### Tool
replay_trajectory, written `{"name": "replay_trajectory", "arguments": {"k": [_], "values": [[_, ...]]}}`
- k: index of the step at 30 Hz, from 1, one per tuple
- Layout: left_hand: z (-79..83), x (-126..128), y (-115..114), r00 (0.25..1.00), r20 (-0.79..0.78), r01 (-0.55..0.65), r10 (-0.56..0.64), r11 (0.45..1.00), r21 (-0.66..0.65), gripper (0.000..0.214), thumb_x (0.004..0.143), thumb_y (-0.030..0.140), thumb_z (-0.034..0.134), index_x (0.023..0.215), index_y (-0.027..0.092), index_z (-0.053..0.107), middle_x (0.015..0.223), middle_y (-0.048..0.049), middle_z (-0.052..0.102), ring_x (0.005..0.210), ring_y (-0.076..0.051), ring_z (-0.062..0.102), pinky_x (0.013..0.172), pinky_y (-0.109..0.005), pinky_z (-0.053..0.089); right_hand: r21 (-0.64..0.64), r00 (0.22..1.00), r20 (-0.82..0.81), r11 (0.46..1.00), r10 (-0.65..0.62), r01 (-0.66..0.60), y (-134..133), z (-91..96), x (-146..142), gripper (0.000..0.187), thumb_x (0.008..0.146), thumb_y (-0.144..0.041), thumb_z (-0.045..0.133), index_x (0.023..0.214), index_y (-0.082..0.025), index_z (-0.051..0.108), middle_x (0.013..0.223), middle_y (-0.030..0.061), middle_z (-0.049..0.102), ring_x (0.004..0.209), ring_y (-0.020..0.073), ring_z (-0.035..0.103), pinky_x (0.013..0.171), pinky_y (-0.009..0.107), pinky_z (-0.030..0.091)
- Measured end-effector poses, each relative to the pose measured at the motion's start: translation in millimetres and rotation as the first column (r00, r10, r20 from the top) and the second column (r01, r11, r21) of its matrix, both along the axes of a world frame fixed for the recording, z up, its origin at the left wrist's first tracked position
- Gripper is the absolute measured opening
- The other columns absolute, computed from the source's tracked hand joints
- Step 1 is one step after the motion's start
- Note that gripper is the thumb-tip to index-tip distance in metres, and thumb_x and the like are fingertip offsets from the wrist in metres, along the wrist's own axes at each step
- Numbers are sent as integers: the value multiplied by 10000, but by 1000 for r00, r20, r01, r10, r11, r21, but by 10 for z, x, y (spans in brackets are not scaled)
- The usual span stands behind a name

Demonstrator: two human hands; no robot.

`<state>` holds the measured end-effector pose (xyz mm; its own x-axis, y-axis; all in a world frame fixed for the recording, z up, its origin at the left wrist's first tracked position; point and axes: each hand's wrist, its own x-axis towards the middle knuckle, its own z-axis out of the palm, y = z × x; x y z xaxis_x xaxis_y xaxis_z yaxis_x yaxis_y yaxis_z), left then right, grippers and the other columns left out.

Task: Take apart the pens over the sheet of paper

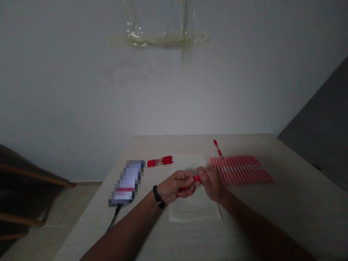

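Observation:
My left hand [181,185], with a black band at the wrist, is closed around a slim red pen [197,178]. Close beside it, my right hand [210,181] pinches the pen's other end between thumb and fingers. Part of the pen is hidden by the fingers. Both hands are above a pale, thin sheet [193,212] lying on the table. To the right lies a neat row of pinkish-red, pen-like sticks [241,170] with silvery middles. One loose red pen [218,148] lies behind the row. Several red pens with silvery tips [159,161] lie together on the left.
A phone [126,183], blurred out, lies on the table's left with a black cable [112,219] attached. A thin brown stick or strip [219,211] lies along the sheet's right edge. The wooden table [152,145] meets a grey wall [174,101] bearing clear tape [163,40].

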<state>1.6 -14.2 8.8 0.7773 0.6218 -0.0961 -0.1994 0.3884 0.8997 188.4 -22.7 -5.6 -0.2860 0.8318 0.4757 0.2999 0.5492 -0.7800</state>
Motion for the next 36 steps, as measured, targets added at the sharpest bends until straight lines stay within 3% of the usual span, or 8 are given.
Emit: {"name": "replay_trajectory", "arguments": {"k": [4,10,14,19,25,31,36], "values": [[-49,36,35,987,-14,-160,162,980,118,366,840,473,722,875,122,626,677,-40,669,425,-51,444,394,-198,210,-59,998,-33,997,46,-48,87,-23,59,456,1029,-501,344,685,-214,431,619,-25,443,581,135,448,587,275,352],[-4,-29,135,898,-78,-396,433,872,287,337,849,443,716,885,121,623,701,-31,682,498,-72,534,471,-190,335,-141,988,-115,983,101,-117,259,-25,189,423,1008,-530,406,910,-177,619,754,19,572,686,149,532,628,268,421],[20,-87,193,831,-88,-492,549,800,343,342,850,454,700,902,125,621,680,-11,669,503,-76,528,467,-190,338,-214,965,-236,963,114,-166,344,-44,232,425,1004,-497,425,1105,-162,667,757,35,642,619,139,548,554,255,421],[-2,-80,209,806,-112,-507,581,775,378,361,838,477,700,890,128,623,666,-9,667,488,-72,514,454,-188,327,-251,968,-224,954,110,-166,383,-130,242,514,998,-549,428,1108,-134,711,680,39,668,520,118,515,495,241,393],[-76,-64,225,807,-135,-483,575,774,409,347,821,457,721,895,130,631,662,-13,668,516,-87,535,483,-196,366,-312,988,-150,950,-37,-12,368,-107,251,660,996,-598,361,745,-138,763,552,55,632,454,108,491,461,236,369],[-133,-72,247,778,-166,-479,606,744,466,277,838,397,699,896,132,642,658,-8,656,536,-98,541,532,-217,414,-266,978,-206,964,-30,-27,360,5,247,345,936,-310,440,1127,-158,684,653,6,627,519,117,494,498,237,378],[-182,-88,259,745,-204,-429,635,690,583,232,861,365,666,894,136,650,705,-17,656,598,-121,574,577,-238,448,-240,984,-157,970,-88,48,368,-20,253,248,872,-239,523,1085,-183,635,692,-16,598,604,128,536,562,240,407]]}}
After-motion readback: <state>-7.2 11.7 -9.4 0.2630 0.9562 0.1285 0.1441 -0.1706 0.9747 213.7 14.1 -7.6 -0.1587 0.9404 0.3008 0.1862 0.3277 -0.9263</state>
